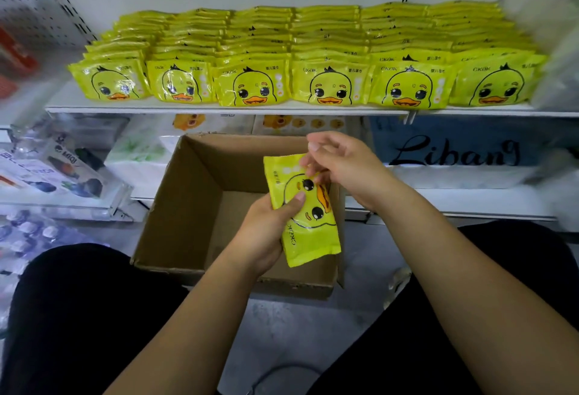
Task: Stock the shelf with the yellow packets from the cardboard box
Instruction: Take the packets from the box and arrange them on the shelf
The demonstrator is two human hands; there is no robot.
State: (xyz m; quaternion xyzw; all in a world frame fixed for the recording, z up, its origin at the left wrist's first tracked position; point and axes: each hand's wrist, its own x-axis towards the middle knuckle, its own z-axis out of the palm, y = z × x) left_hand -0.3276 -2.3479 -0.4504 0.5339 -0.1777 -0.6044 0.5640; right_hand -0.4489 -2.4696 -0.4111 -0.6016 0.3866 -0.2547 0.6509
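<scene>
Head view, left to right. Far left, blurred clear packs (62, 172) of other goods on low racks. The shelf (219, 110) runs across the far side, and yellow packets (260, 87) with duck faces fill it in six rows standing front to back, edge to edge, no gap showing in the front line.

Near centre, the cardboard box (194, 181) sits open on the floor (313, 325) between the person's knees. The inside I can see is bare cardboard; the right part of its bottom is hidden behind the hands.

The left hand (266, 234) grips one packet (308, 222) from the left side, thumb across the front, holding it on end above the right part of the box. The right hand (341, 162) has curled fingers pinching the packet's far end, one digit lifted clear. Both hands are together on this one packet.

Right, a blue pack (454, 150) with black script sits on the lower shelf.

Progress, as a judgement: nearly done. This looks like the last or near-last packet. Left: find it a slot on the full shelf.
</scene>
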